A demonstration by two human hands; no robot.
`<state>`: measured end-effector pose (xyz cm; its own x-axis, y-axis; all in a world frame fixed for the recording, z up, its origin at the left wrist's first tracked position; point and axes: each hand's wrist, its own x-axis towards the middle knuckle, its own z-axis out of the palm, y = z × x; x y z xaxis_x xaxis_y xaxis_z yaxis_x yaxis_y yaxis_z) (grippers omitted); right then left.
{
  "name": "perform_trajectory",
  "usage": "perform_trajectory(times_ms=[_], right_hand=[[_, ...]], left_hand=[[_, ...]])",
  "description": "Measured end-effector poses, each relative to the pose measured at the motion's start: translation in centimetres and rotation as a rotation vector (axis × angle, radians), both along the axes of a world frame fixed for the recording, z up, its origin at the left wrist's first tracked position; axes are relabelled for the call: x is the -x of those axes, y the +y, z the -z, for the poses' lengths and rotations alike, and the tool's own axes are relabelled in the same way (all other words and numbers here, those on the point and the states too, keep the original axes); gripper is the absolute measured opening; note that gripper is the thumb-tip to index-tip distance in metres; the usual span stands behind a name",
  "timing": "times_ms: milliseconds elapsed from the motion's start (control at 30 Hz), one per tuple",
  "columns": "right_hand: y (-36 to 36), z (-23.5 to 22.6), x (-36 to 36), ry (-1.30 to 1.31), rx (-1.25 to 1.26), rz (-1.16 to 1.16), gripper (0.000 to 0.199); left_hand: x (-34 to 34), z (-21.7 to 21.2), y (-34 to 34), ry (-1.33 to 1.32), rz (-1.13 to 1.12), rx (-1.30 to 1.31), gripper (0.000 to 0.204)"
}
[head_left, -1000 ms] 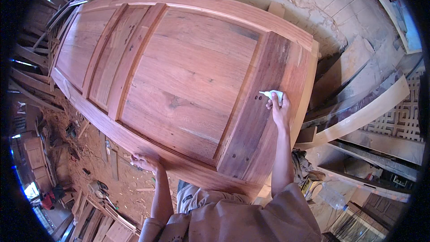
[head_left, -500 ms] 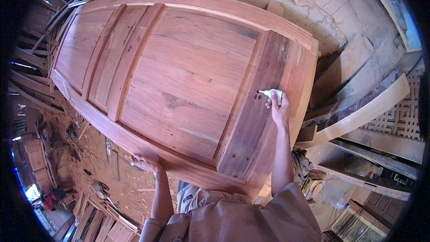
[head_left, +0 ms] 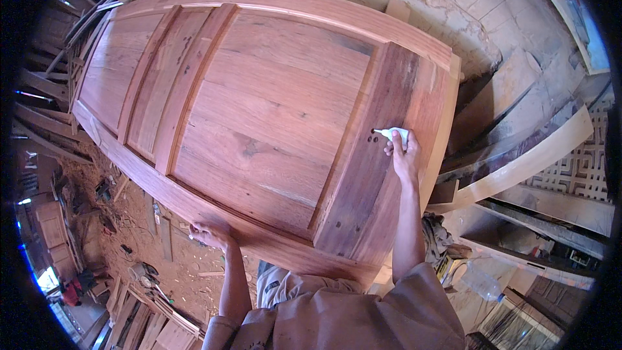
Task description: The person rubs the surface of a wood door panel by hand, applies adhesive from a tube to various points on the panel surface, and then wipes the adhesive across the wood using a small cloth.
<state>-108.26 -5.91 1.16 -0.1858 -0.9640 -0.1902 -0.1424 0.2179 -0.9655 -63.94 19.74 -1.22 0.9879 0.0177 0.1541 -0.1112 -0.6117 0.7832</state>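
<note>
The right hand [head_left: 404,155] clamps a small white squeeze bottle [head_left: 395,134], nozzle aimed at dark holes [head_left: 374,136] toward nine o'clock in the large reddish-brown panelled wooden door [head_left: 259,123]. The left hand [head_left: 210,233], fingers curled on the door's six-o'clock edge, likely steadies it.

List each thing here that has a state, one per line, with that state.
Door: lying flat, panelled face up, two small dark holes beside the tube's tip.
White tube: held in the right hand, nozzle pointing at the holes.
Left hand: resting on the door's near edge.
Clear plastic bottle: lying on its side.
</note>
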Motion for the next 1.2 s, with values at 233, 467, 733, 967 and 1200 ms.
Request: perform_trajectory(times_ms=[233, 467, 733, 967, 1200], right_hand=[[0.0, 0.4, 0.1, -0.007, 0.021, 0.013, 0.027], [-1.2, -1.6, 1.8, -0.262, -0.024, 0.243, 0.031], [-11.3, -1.5, 6.3, -0.297, 0.084, 0.302, 0.03], [-16.0, -0.9, 5.4, -0.099, 0.082, 0.306, 0.026], [-16.4, 0.5, 6.0, -0.047, 0.072, 0.283, 0.025]], left_hand=[[0.0, 0.0, -0.2, -0.012, -0.003, -0.03, 0.061], [-0.1, 0.4, 0.3, 0.01, 0.054, 0.025, 0.061], [-0.2, 1.1, 0.3, -0.024, 0.053, 0.038, 0.057], [-1.5, 2.1, 1.2, -0.042, 0.061, -0.05, 0.054], [-0.7, 1.6, 0.3, 0.028, 0.007, 0.091, 0.054]])
